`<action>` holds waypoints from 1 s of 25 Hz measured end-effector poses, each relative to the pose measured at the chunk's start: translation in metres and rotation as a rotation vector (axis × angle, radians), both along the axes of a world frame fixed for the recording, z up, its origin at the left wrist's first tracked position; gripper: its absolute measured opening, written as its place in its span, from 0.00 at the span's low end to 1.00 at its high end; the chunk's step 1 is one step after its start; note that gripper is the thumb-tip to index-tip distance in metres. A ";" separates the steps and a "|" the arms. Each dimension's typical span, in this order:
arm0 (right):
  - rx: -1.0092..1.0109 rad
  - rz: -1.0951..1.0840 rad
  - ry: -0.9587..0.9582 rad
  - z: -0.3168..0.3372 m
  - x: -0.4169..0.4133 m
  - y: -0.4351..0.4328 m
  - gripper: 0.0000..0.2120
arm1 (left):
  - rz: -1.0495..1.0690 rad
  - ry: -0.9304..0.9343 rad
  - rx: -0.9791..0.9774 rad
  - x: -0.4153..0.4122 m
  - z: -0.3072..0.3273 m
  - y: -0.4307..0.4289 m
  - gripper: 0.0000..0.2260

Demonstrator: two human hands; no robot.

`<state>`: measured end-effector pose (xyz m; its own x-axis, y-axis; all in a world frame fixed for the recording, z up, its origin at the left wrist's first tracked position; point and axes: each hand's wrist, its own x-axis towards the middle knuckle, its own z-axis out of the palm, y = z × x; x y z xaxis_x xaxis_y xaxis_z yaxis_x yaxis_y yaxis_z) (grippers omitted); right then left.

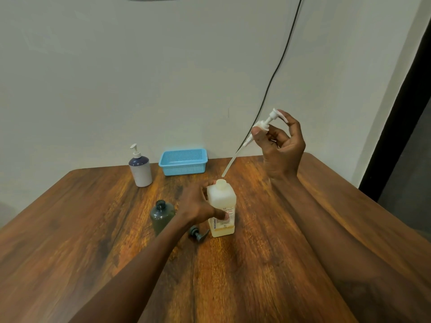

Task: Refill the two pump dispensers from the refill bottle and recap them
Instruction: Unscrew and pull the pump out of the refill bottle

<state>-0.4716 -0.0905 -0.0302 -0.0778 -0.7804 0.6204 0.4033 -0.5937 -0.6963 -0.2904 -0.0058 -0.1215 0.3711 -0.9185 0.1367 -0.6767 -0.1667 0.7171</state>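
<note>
A translucent white square bottle (222,199) with a little yellowish liquid at its bottom stands open-necked mid-table. My left hand (198,205) grips its side, thumb across the label. My right hand (283,145) holds a white pump head (265,123) up in the air; its long dip tube (233,159) slants down, its tip just above the bottle's neck. A dark grey bottle (161,215) stands uncapped left of my left hand, and its grey pump cap (198,233) lies on the table beside it. A white-and-blue pump dispenser (140,167) stands capped at the back left.
A blue plastic basket (183,162) sits at the table's back edge against the wall. The wooden table (233,276) has rounded corners. A black cable (279,64) hangs down the wall behind my right hand.
</note>
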 end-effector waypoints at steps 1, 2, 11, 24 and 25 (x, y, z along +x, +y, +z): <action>0.002 -0.008 0.022 -0.003 0.000 0.000 0.29 | -0.002 -0.014 0.008 0.001 0.000 0.000 0.43; 0.006 -0.022 0.064 -0.008 0.000 -0.001 0.29 | -0.006 -0.033 0.017 0.001 0.000 0.000 0.43; 0.147 -0.125 0.644 -0.107 -0.006 -0.005 0.13 | -0.023 -0.147 -0.067 -0.002 0.002 0.008 0.39; 0.212 -0.126 1.164 -0.166 -0.019 -0.012 0.12 | -0.004 -0.202 -0.181 0.000 0.005 0.031 0.37; 0.216 -0.096 1.124 -0.163 -0.018 -0.010 0.14 | -0.008 -0.199 -0.190 -0.001 0.007 0.033 0.37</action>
<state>-0.4896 -0.1003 -0.1928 0.3700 -0.8999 0.2309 -0.5513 -0.4127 -0.7251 -0.2910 0.0269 -0.1148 0.3124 -0.8722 0.3764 -0.8080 -0.0357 0.5880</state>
